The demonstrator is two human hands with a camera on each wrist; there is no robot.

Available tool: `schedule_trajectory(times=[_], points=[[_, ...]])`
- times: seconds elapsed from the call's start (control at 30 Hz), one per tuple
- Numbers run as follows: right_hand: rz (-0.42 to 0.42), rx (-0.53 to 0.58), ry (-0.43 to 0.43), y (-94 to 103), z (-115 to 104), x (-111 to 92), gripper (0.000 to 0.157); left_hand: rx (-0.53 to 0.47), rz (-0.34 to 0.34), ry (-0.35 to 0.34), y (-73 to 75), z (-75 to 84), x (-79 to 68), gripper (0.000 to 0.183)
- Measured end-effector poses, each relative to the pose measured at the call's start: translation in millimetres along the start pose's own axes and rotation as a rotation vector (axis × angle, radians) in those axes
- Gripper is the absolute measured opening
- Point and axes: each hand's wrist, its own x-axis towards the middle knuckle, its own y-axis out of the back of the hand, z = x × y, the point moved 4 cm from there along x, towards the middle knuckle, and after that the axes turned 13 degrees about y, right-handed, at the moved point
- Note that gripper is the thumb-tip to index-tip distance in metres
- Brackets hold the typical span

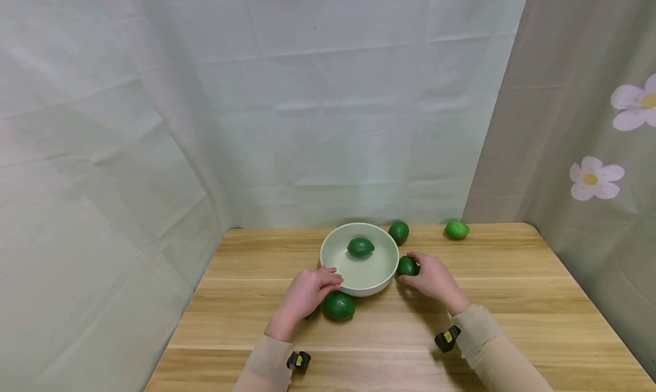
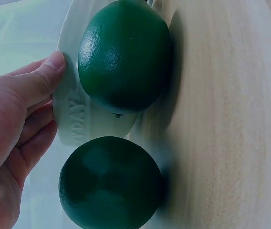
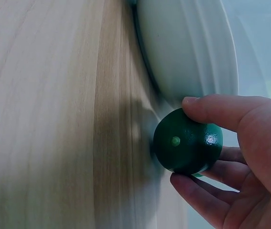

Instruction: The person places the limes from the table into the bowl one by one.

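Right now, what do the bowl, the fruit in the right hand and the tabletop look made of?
Bowl: likely glazed ceramic, smooth with raised lettering; hard plastic is possible.
Green fruit in the right hand: glossy, waxy-looking skin with a sharp highlight; molded plastic or real peel, can't tell.
Tabletop: wood or wood-look laminate, soft sheen, from its streaky grain.

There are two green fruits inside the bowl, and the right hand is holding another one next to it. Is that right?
Not quite: the head view shows only one green fruit inside the bowl, not two. The right hand is indeed holding another fruit next to it.
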Motion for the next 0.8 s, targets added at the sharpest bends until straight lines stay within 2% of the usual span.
schedule_trajectory(times=[0.43, 0.8], points=[[0.002, -0.002, -0.032, 4.6, 4.8, -4.2, 0.067, 0.003, 0.002, 0.010, 0.5, 0.6, -0.3, 0.018], [0.028, -0.020, 0.003, 10.1, 3.7, -7.8, 0.068, 0.003, 0.002, 0.009, 0.1, 0.9, 0.1, 0.018]])
